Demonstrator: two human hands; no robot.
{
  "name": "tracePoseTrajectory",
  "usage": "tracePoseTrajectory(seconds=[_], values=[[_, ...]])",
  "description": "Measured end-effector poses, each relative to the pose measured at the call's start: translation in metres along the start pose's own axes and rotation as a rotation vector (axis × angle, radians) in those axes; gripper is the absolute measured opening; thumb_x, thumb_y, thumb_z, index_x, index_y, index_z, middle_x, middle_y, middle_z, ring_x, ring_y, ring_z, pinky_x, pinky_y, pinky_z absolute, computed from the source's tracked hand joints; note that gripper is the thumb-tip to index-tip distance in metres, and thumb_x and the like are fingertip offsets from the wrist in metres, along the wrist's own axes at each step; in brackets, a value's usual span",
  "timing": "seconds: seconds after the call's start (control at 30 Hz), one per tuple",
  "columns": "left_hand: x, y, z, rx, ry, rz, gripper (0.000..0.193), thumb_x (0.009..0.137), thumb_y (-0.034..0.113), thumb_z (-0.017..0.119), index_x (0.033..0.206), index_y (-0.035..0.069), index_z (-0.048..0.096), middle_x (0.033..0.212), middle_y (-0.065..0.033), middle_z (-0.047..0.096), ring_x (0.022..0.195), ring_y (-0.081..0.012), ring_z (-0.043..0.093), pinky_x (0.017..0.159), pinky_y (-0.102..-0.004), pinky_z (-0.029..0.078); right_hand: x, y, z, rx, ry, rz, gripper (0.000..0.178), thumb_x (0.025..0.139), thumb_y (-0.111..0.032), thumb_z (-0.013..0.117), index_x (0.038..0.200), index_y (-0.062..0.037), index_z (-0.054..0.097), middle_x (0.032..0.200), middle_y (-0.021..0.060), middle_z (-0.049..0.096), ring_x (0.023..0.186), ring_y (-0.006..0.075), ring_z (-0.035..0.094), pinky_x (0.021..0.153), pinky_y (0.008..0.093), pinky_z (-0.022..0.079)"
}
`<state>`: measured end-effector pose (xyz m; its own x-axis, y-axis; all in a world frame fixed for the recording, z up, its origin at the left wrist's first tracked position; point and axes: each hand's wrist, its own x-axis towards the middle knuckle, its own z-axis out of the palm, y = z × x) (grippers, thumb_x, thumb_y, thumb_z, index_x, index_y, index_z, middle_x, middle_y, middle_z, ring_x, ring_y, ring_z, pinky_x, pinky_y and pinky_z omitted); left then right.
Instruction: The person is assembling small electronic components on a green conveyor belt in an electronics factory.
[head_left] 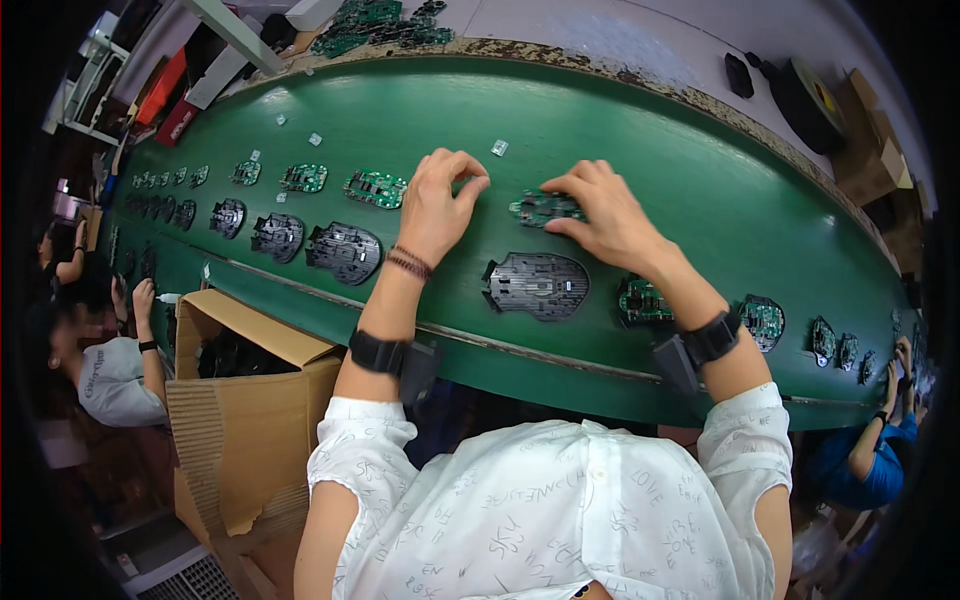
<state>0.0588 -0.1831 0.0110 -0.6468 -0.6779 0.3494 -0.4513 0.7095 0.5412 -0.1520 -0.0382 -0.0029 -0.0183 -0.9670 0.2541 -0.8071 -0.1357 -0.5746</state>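
Observation:
My right hand [605, 208] grips a green circuit board [528, 208] by its right end, thumb on the near edge and fingers on the far edge. Facing it, my left hand [438, 200] has thumb and index finger brought together; anything between them is too small to make out. A black plastic shell [538, 286], like the base of a computer mouse, lies just below the held board. Beside my left hand rests another green board [375, 189], with a black shell [343, 251] below it. Partly behind my right forearm is a shell with a green board [643, 300] in it.
Rows of boards and black shells [277, 236] run left along the green work surface [440, 110]. Further fitted shells [763, 322] lie at the right. Small clear pieces [499, 148] dot the surface. An open cardboard box [250, 420] stands at lower left. Co-workers sit at both ends.

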Motion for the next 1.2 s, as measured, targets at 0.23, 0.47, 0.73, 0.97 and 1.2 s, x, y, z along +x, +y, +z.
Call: tracePoseTrajectory(seconds=[0.23, 0.47, 0.73, 0.97, 1.2], values=[[-0.072, 0.074, -0.007, -0.176, -0.175, 0.132, 0.012, 0.082, 0.004, 0.078, 0.092, 0.003, 0.071, 0.095, -0.0092, 0.061, 0.094, -0.0291, 0.056, 0.084, -0.0389, 0.047, -0.08, 0.023, -0.046, -0.044, 0.094, 0.255, 0.043, 0.088, -0.019, 0.078, 0.127, -0.0062, 0.067, 0.117, 0.0103, 0.062, 0.114, 0.0308, 0.053, 0.101, 0.0413, 0.043], [-0.087, 0.076, 0.014, -0.033, -0.154, 0.173, 0.012, 0.082, 0.01, 0.081, 0.091, 0.009, 0.073, 0.093, -0.0033, 0.061, 0.092, -0.0246, 0.055, 0.083, -0.0377, 0.04, -0.102, 0.026, -0.042, -0.026, 0.194, 0.34, 0.04, 0.091, -0.019, 0.076, 0.129, -0.0066, 0.067, 0.122, 0.0083, 0.063, 0.119, 0.0295, 0.053, 0.105, 0.041, 0.041], [-0.089, 0.078, 0.018, -0.015, -0.131, 0.163, 0.012, 0.082, 0.011, 0.081, 0.091, 0.009, 0.073, 0.09, -0.0025, 0.06, 0.091, -0.0234, 0.055, 0.083, -0.0372, 0.04, -0.103, 0.024, -0.036, -0.018, 0.241, 0.332, 0.039, 0.092, -0.019, 0.075, 0.128, -0.0065, 0.067, 0.123, 0.0076, 0.063, 0.12, 0.0286, 0.053, 0.105, 0.0407, 0.04], [-0.088, 0.076, 0.017, -0.029, -0.145, 0.156, 0.013, 0.083, 0.011, 0.081, 0.093, 0.009, 0.074, 0.091, -0.0024, 0.061, 0.091, -0.0232, 0.055, 0.084, -0.037, 0.039, -0.103, 0.023, -0.036, -0.015, 0.249, 0.349, 0.039, 0.092, -0.019, 0.075, 0.128, -0.0069, 0.067, 0.123, 0.0071, 0.062, 0.12, 0.0283, 0.052, 0.105, 0.041, 0.04], [-0.085, 0.076, 0.015, -0.096, -0.103, 0.143, 0.013, 0.083, 0.007, 0.079, 0.095, 0.007, 0.074, 0.094, -0.0051, 0.064, 0.09, -0.0248, 0.056, 0.082, -0.0375, 0.042, -0.102, 0.022, -0.037, -0.019, 0.238, 0.354, 0.038, 0.092, -0.02, 0.075, 0.128, -0.0069, 0.067, 0.123, 0.0069, 0.062, 0.12, 0.0281, 0.052, 0.104, 0.0408, 0.04]])
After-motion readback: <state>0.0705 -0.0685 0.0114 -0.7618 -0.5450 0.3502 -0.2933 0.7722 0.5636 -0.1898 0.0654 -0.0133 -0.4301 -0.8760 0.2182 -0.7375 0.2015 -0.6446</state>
